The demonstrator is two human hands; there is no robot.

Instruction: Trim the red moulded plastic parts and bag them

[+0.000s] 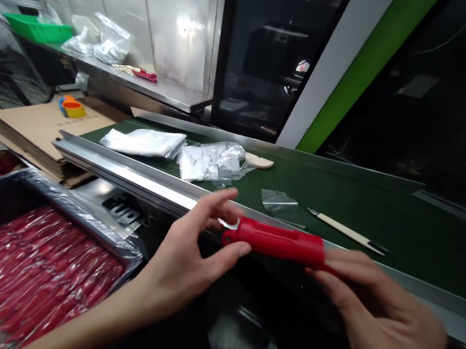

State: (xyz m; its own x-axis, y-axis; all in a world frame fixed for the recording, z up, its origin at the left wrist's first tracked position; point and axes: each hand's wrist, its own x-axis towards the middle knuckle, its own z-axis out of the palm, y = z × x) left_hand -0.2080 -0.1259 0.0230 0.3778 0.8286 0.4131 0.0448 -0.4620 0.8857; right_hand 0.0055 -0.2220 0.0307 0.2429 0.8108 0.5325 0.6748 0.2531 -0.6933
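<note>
A red plastic part (279,242), long and roughly tubular, is held level over the near edge of the green conveyor belt (344,198). My right hand (387,317) grips its right end between thumb and fingers. At the other end is my left hand (199,246), its thumb against the lower side of the part and its fingers spread above. Behind the part, a small clear bag (279,201) lies on the belt beside a white-handled blade tool (348,230).
White plastic bags (145,142) and a crumpled clear bag (212,162) rest on the belt. At lower left, a lined box (134,241) holds several wrapped red parts (40,274). Tape rolls (72,106) sit on stacked cardboard (46,124). Beyond stands a metal bench (175,93).
</note>
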